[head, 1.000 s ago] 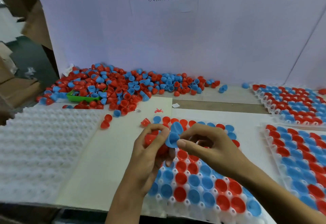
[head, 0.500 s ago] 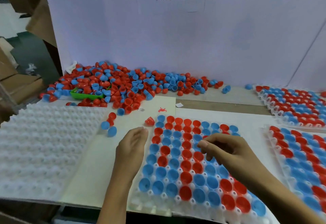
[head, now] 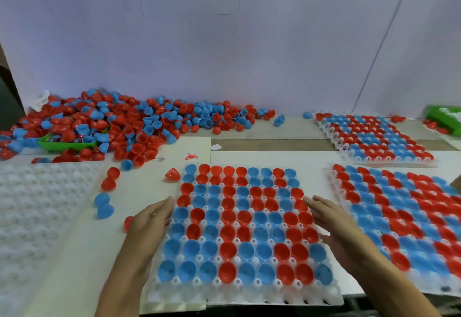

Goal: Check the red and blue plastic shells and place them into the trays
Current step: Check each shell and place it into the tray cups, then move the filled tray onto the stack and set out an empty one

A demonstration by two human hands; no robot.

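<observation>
- Nearest, at the front edge of the table (head: pixel 262 157): middle tray (head: pixel 245 296), white, every cup in view filled with a red or blue shell.
- Left hand (head: pixel 149 219) flat against the tray's left edge, fingers straight, holding nothing.
- Right hand (head: pixel 329 219) flat against the tray's right edge, fingers straight, holding nothing too.
- A second ago: red and blue shells pinched in both hands above this tray. Now gone from the hands, and both hands down at the tray's sides.
- Likely meaning: this tray done, ready to slide or lift away, with an empty one next.
- Left of the tray, on the cream sheet (head: pixel 82 241): loose blue shells (head: pixel 103 205) and loose red shells (head: pixel 109 179), well apart from the tray. One more red shell (head: pixel 172 174) just beside the tray's far left corner.
- Far left edge: empty white tray (head: pixel 42 206), bumpy, nothing in it.
- Right side: full tray (head: pixel 399 211) just beside the middle one, and another full tray (head: pixel 369 137) farther back.
- Back edge, by the white wall (head: pixel 249 54): big pile of shells (head: pixel 124 124) still to check, with a green bin (head: pixel 67 144) half buried in it.
</observation>
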